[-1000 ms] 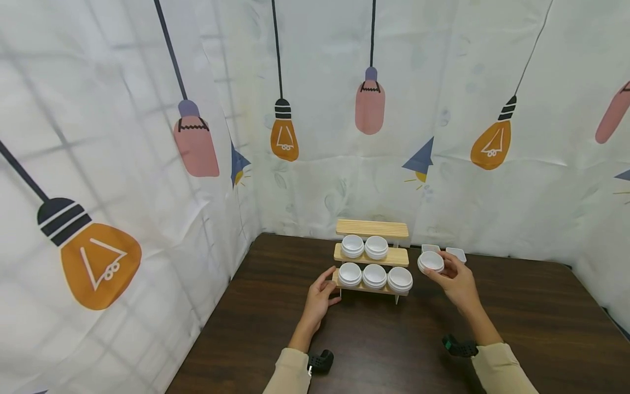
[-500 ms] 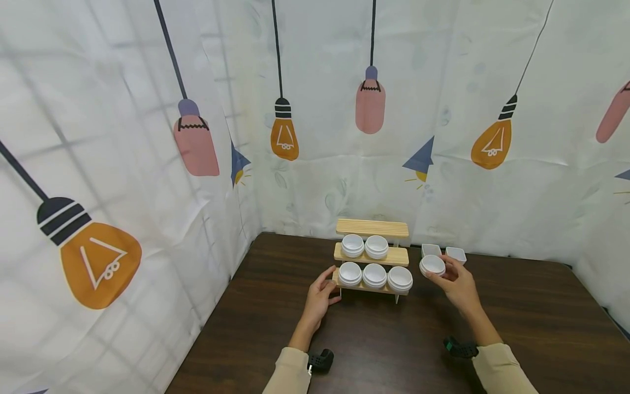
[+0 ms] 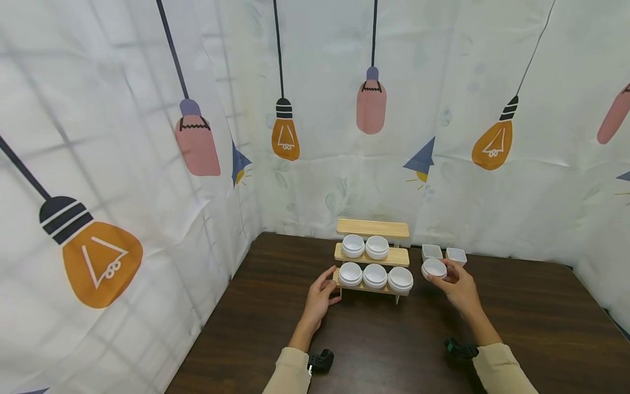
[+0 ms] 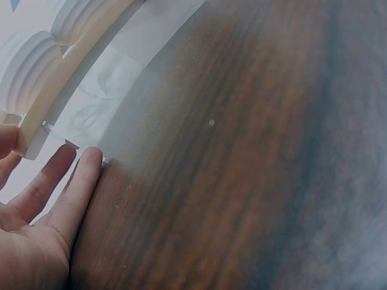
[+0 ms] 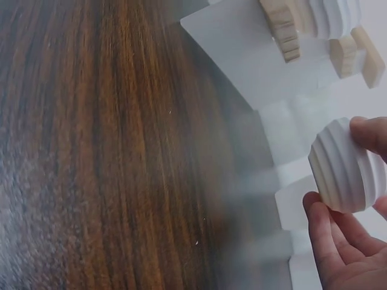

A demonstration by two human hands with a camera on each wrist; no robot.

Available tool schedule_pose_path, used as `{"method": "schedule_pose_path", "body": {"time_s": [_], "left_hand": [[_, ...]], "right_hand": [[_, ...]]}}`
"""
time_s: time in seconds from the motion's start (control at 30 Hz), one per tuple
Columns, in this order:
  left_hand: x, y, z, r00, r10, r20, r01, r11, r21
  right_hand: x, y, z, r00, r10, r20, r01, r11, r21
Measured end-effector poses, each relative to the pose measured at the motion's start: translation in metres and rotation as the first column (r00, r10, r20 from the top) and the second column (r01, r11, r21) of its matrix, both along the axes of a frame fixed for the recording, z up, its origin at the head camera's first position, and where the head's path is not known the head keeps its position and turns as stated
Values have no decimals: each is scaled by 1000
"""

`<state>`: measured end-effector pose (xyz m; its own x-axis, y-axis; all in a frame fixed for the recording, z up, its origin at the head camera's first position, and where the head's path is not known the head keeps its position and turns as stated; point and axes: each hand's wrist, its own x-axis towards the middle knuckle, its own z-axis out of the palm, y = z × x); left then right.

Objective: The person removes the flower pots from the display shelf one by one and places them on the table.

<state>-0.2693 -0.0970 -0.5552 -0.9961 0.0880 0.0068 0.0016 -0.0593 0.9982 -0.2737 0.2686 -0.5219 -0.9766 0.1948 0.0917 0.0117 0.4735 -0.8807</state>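
A three-tier wooden rack (image 3: 372, 255) stands at the back of the dark table. Its middle shelf carries two round white ribbed bowls (image 3: 365, 247) and its bottom shelf three (image 3: 375, 276). My left hand (image 3: 321, 297) rests against the rack's lower left end (image 4: 31, 134), fingers relaxed and holding nothing. My right hand (image 3: 456, 287) grips another round white ribbed bowl (image 3: 434, 268), ribbed side showing in the right wrist view (image 5: 346, 167), just right of the rack and off the table.
Two small square white dishes (image 3: 443, 253) sit on the dark wooden table (image 3: 374, 339) behind my right hand. White curtains printed with light bulbs close in the back and the left side. The rack's top shelf (image 3: 372, 227) holds nothing.
My right hand has lowered the bowl a little and drawn it slightly to the right, uncovering the square dishes behind. The left hand has stayed at the rack.
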Motion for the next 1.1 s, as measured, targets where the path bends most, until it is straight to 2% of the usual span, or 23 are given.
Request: {"method": "schedule_pose_path", "body": {"time_s": [0.43, 1.1], "left_hand": [[-1, 0, -2, 1000, -1, -2, 1, 1000, 5], [-1, 0, -2, 1000, -4, -3, 4, 1000, 2]], "right_hand": [[-5, 6, -10, 1000, 2, 26, -2, 1000, -2], [-12, 11, -16, 999, -11, 37, 9, 998, 60]]}}
